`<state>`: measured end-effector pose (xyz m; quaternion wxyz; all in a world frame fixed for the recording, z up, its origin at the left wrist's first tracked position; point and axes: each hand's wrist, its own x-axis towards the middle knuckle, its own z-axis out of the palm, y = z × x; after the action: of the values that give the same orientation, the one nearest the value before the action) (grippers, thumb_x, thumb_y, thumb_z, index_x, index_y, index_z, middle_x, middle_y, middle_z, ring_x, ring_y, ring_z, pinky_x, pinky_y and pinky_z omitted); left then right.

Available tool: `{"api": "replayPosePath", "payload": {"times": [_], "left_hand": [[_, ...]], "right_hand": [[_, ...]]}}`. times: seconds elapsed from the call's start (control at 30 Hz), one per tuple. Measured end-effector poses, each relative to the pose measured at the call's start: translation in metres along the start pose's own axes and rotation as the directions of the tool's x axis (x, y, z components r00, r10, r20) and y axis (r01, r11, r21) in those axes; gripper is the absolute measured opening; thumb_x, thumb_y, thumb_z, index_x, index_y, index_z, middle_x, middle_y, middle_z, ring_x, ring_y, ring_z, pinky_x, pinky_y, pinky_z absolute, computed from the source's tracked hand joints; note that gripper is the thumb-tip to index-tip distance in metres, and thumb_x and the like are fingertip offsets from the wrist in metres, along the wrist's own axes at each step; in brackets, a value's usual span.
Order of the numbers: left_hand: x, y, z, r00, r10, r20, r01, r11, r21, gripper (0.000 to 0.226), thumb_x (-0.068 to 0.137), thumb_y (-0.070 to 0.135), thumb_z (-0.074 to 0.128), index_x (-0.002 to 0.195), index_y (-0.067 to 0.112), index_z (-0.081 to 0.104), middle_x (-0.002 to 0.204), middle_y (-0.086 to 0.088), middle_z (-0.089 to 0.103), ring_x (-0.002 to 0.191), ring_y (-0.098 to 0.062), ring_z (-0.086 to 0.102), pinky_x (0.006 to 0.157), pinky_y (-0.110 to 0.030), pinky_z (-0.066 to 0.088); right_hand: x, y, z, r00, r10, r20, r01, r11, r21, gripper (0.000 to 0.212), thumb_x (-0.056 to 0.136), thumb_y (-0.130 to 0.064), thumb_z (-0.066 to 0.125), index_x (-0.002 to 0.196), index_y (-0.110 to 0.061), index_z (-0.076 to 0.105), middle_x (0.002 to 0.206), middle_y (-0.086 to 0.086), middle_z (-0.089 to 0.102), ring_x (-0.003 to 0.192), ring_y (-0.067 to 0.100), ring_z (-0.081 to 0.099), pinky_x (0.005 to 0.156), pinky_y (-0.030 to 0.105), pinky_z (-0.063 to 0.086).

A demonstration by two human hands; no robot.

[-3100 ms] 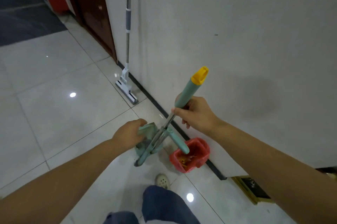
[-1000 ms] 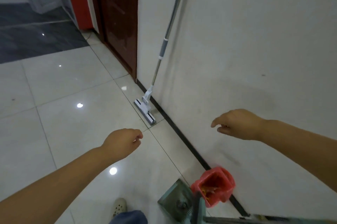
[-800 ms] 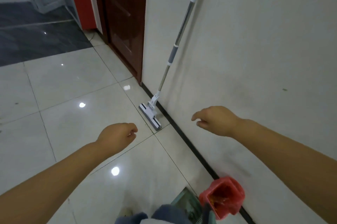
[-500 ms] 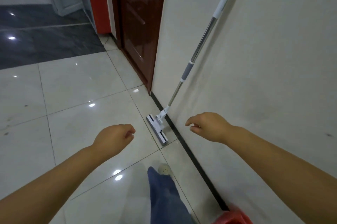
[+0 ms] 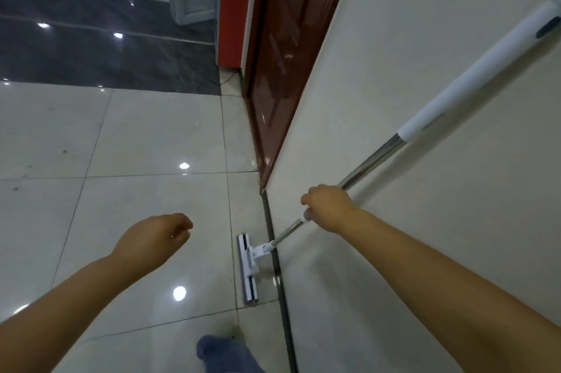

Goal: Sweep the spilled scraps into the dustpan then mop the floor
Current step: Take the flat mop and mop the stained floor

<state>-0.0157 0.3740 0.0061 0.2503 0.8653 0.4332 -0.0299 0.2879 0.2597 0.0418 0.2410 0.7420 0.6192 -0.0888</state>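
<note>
A flat mop (image 5: 376, 157) with a steel pole and white upper grip leans against the cream wall, its white head (image 5: 248, 269) resting on the tile beside the dark skirting. My right hand (image 5: 329, 207) is closed around the lower part of the mop's pole. My left hand (image 5: 153, 240) hovers over the floor to the left of the mop head, fingers loosely curled with nothing in them. The broom, dustpan and red bin are out of view.
A dark brown door (image 5: 282, 62) with a red frame stands just beyond the mop on the right wall (image 5: 394, 99). Glossy pale floor tiles (image 5: 136, 135) stretch left and ahead to a dark tiled strip (image 5: 91, 47). My blue trouser leg (image 5: 224, 356) shows at the bottom.
I have stepped forward past the dustpan and red bin, which left the view. My right hand reached the mop's pole and closed on it; my left hand stayed loosely curled.
</note>
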Motion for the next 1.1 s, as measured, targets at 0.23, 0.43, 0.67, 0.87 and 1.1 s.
{"api": "replayPosePath", "payload": {"times": [0.23, 0.43, 0.67, 0.87, 1.1], "left_hand": [[0.028, 0.011, 0.016, 0.994, -0.094, 0.053, 0.099, 0.990, -0.097, 0.030, 0.095, 0.028, 0.050, 0.122, 0.022, 0.060, 0.113, 0.002, 0.067, 0.098, -0.013, 0.062, 0.079, -0.020, 0.046], [0.036, -0.001, 0.018, 0.991, -0.125, 0.046, 0.131, 0.979, -0.156, 0.030, 0.095, 0.028, 0.049, 0.123, 0.020, 0.059, 0.114, 0.000, 0.066, 0.098, -0.013, 0.062, 0.079, -0.017, 0.043], [0.032, -0.061, 0.005, 0.980, -0.185, 0.078, 0.197, 0.958, -0.206, 0.029, 0.095, 0.028, 0.050, 0.122, 0.020, 0.059, 0.112, 0.001, 0.067, 0.097, -0.011, 0.062, 0.079, -0.016, 0.045], [0.029, -0.141, -0.028, 0.970, -0.234, 0.067, 0.244, 0.931, -0.272, 0.028, 0.095, 0.027, 0.050, 0.121, 0.020, 0.060, 0.112, 0.001, 0.067, 0.096, -0.011, 0.062, 0.082, -0.018, 0.047], [0.019, -0.254, -0.070, 0.926, -0.372, 0.066, 0.369, 0.856, -0.363, 0.025, 0.095, 0.027, 0.048, 0.115, 0.022, 0.062, 0.108, 0.000, 0.068, 0.093, -0.014, 0.062, 0.080, -0.025, 0.049]], "right_hand": [[0.062, 0.024, 0.001, 0.874, 0.155, 0.460, 0.023, 0.933, -0.358, 0.046, 0.092, -0.053, 0.037, 0.110, -0.017, 0.059, 0.111, 0.004, 0.061, 0.101, 0.025, 0.061, 0.089, 0.032, 0.045], [0.076, 0.013, -0.028, 0.846, 0.154, 0.511, 0.008, 0.954, -0.301, 0.029, 0.090, -0.042, 0.049, 0.089, -0.013, 0.053, 0.085, 0.002, 0.056, 0.099, 0.022, 0.063, 0.090, 0.029, 0.046], [0.111, -0.034, -0.073, 0.880, 0.138, 0.454, 0.025, 0.942, -0.335, 0.032, 0.087, -0.038, 0.057, 0.107, -0.013, 0.058, 0.101, 0.003, 0.061, 0.102, 0.020, 0.064, 0.087, 0.027, 0.048], [0.151, -0.114, -0.131, 0.905, 0.099, 0.413, 0.061, 0.932, -0.357, 0.040, 0.088, -0.037, 0.058, 0.120, -0.011, 0.058, 0.107, 0.004, 0.062, 0.104, 0.022, 0.063, 0.088, 0.030, 0.048], [0.216, -0.252, -0.206, 0.945, -0.052, 0.322, 0.160, 0.935, -0.317, 0.035, 0.087, -0.033, 0.060, 0.113, -0.011, 0.059, 0.100, 0.003, 0.062, 0.095, 0.022, 0.063, 0.070, 0.029, 0.043]]}}
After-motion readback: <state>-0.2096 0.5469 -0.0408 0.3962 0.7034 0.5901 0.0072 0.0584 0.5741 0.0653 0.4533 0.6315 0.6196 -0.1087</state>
